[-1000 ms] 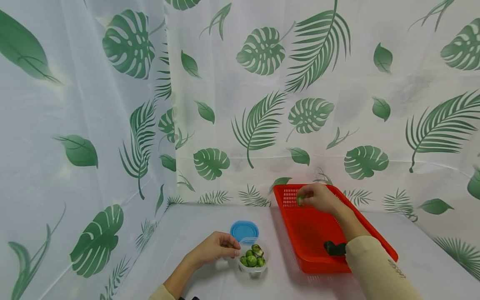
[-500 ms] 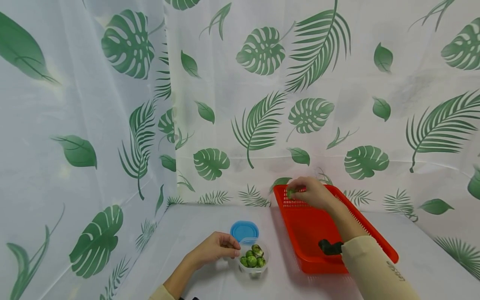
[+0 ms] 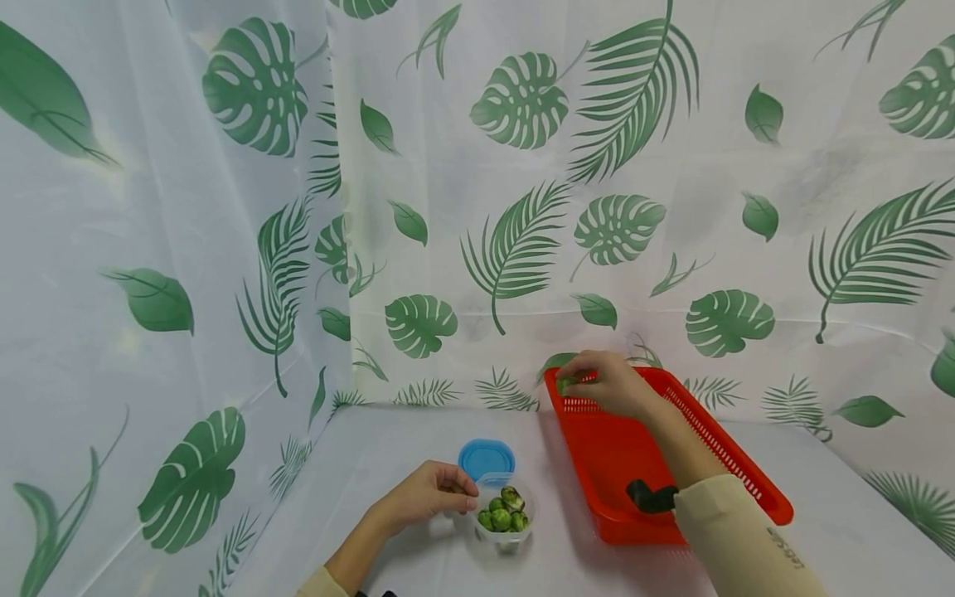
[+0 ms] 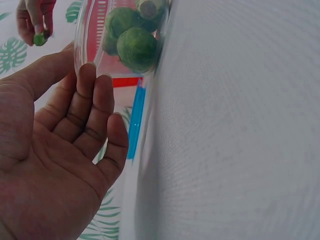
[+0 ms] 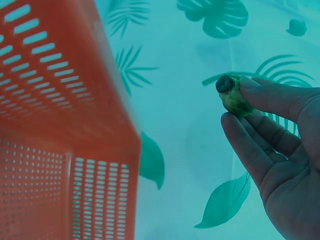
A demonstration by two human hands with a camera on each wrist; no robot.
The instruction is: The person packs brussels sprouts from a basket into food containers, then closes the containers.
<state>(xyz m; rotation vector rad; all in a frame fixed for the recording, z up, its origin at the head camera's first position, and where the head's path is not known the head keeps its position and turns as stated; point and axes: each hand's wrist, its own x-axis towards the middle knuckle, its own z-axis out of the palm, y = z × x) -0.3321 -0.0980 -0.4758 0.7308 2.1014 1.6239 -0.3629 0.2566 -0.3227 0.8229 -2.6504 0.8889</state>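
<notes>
My left hand (image 3: 429,499) pinches the rim of a small clear plastic container (image 3: 504,541), thumb and fingertips at its left side. Inside the container lie several green Brussels sprouts (image 3: 501,520); one has a browned, pale cut end. In the left wrist view, the left fingers (image 4: 95,107) touch the container's wall. My right hand (image 3: 612,385) pinches a single Brussels sprout (image 5: 235,97) between thumb and fingertips. It is held above the far left corner of a red plastic basket (image 3: 597,489), whose slotted wall shows in the right wrist view.
A blue round-cornered lid (image 3: 487,458) lies flat on the white table (image 3: 418,555), just behind the container. The basket stands to the right of both. A white leaf-print curtain (image 3: 515,249) hangs behind and at the left, close to the basket's far end.
My right hand has moved left and slightly up with the Brussels sprout, from over the basket's far part to its far left corner. The left hand and container have stayed in place.
</notes>
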